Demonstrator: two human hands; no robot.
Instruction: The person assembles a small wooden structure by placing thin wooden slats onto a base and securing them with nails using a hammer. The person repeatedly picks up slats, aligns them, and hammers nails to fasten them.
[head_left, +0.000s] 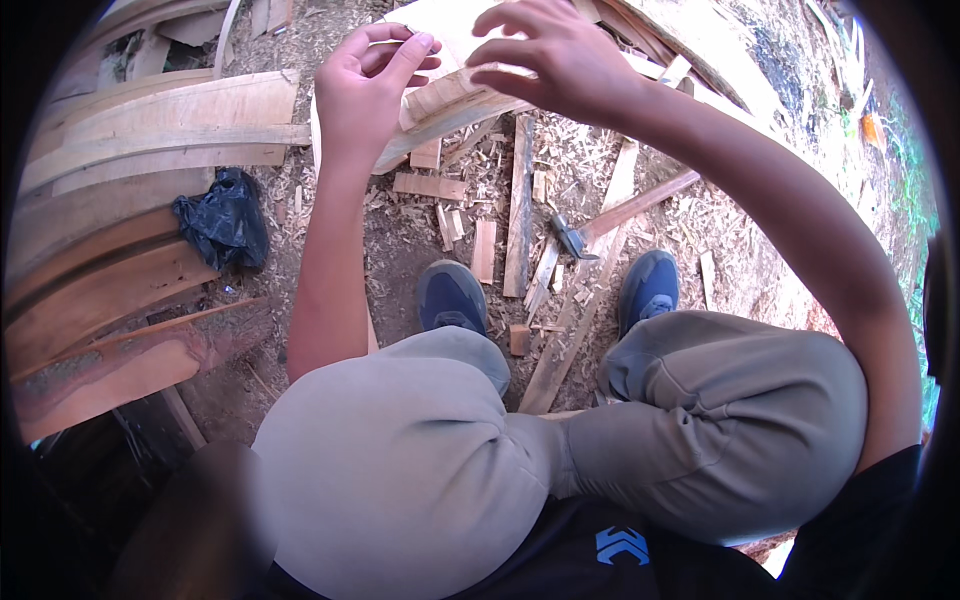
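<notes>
At the top of the view, my left hand (372, 75) is closed in a pinch, thumb against the fingertips. A tiny thin thing seems to poke out at the fingertips, too small to name. My right hand (548, 55) hovers to its right with bent fingers apart and nothing visible in them. Beneath both hands lies a pale wooden workpiece (455, 115) with a thick front edge; the hands hide part of it. Whether the right fingers touch the wood I cannot tell.
A hammer (640, 206) with a wooden handle lies on the shaving-strewn ground (735, 255) before my feet. Around it are wood offcuts (484, 250) and a long narrow board (519, 205). Curved planks (170, 125) and a black plastic bag (228, 220) lie at the left.
</notes>
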